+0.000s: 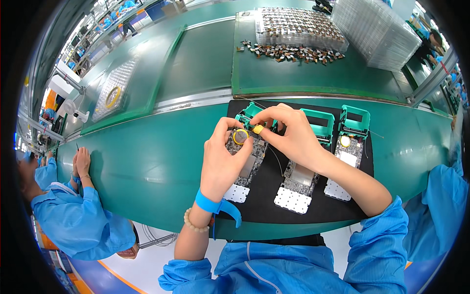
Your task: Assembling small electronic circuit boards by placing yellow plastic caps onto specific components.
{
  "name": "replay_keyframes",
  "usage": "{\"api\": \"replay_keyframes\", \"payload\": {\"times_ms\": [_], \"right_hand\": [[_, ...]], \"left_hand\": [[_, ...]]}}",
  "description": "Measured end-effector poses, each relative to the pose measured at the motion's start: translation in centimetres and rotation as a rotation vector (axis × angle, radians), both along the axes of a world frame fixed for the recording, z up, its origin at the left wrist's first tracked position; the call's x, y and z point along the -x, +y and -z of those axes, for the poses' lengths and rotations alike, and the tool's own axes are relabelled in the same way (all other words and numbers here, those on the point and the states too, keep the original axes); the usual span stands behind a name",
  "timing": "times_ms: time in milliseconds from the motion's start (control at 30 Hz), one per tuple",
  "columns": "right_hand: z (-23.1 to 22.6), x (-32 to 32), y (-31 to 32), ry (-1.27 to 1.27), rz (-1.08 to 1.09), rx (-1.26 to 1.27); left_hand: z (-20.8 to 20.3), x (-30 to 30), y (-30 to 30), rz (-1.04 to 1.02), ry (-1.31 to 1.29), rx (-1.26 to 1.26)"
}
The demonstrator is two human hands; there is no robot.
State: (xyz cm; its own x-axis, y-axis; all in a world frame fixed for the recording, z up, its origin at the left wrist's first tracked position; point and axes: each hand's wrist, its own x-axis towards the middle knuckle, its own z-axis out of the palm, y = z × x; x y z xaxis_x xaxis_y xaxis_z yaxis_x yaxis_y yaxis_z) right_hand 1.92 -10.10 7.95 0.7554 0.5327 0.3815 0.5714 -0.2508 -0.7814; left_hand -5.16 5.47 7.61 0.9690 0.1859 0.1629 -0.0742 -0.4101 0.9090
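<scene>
On a black mat [267, 210] lie three circuit boards with green plastic frames at their far ends. My left hand [220, 159] rests on the leftmost circuit board [252, 164], its index finger and thumb curved about a yellow-rimmed round disc [240, 136]. Between the thumb and finger of my right hand [293, 134] is a small yellow piece [257, 129], just beside the disc and near the left green frame [250, 110]. My right hand partly covers the middle circuit board [298, 179]. The right circuit board [348, 158] carries a round yellow-edged part [345, 141].
Beyond a metal rail, loose small flex parts [293, 53] lie before a filled clear tray [298, 27] and stacked clear trays [377, 34]. Another tray with a yellow tape roll [113, 97] sits far left. Co-workers in blue sit left [83, 215] and right [438, 210].
</scene>
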Motion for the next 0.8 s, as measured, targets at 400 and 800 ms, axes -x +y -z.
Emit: {"api": "replay_keyframes", "payload": {"times_ms": [400, 800], "right_hand": [[0.6, -0.41, 0.32, -0.242, -0.126, -0.073], [0.39, -0.15, 0.08, -0.229, -0.148, -0.078]], "left_hand": [[0.32, -0.08, -0.32, 0.001, -0.028, 0.055], [0.04, -0.09, -0.57, -0.004, 0.002, 0.042]]}}
